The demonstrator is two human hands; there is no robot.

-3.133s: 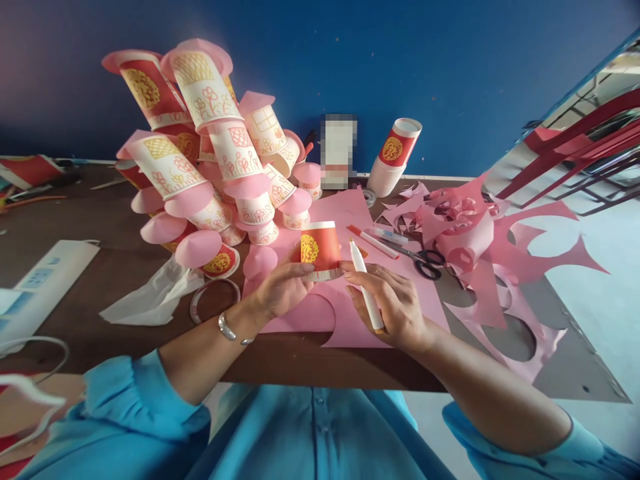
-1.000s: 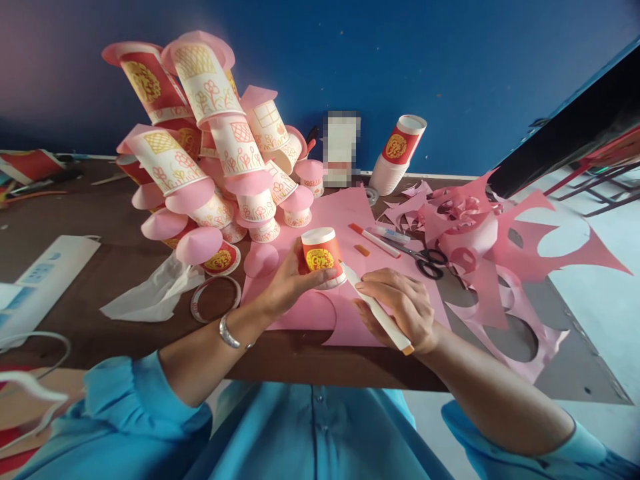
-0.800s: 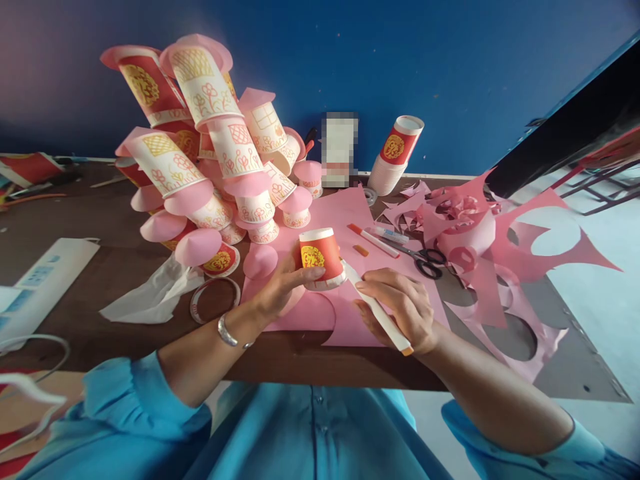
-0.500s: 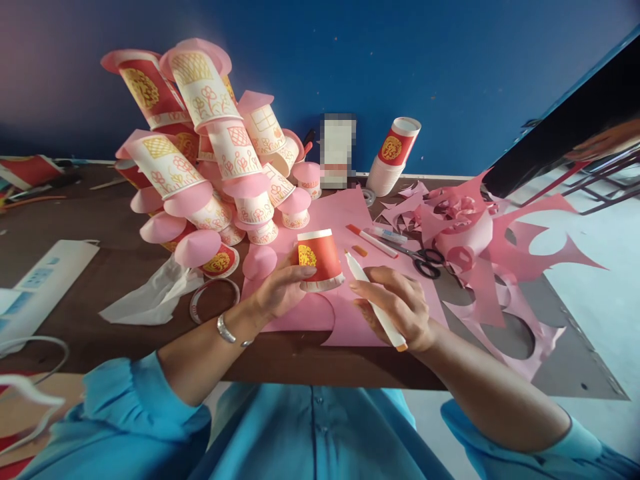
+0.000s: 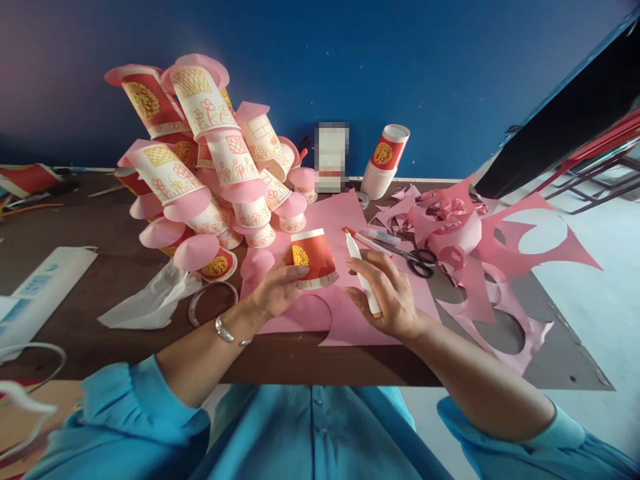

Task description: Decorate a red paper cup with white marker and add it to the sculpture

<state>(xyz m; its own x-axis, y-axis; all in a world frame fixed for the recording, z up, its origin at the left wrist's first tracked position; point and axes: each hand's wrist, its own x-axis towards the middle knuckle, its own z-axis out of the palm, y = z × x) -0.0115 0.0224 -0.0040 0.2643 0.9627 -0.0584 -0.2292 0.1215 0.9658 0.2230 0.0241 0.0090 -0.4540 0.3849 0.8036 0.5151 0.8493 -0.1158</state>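
My left hand (image 5: 280,287) is closed on a red paper cup (image 5: 317,261) with a gold emblem and a white rim, held over pink paper sheets (image 5: 295,317). Fingers of my right hand (image 5: 387,290) wrap round a white marker (image 5: 361,273), whose orange tip points up and away from me, apart from the cup. A red-and-white marker (image 5: 367,243) and black scissors (image 5: 420,261) lie just beyond my right hand.
Decorated cups with pink paper roofs (image 5: 195,153) are piled at the back left. Stacked cups (image 5: 383,163) stand at the back. Cut pink scraps (image 5: 450,223) spread over the right side. A white power strip (image 5: 47,290) lies at the left.
The white marker stands more upright in my right hand, which has shifted slightly left. The cup has turned a little in my left hand. The whole view has shifted slightly.
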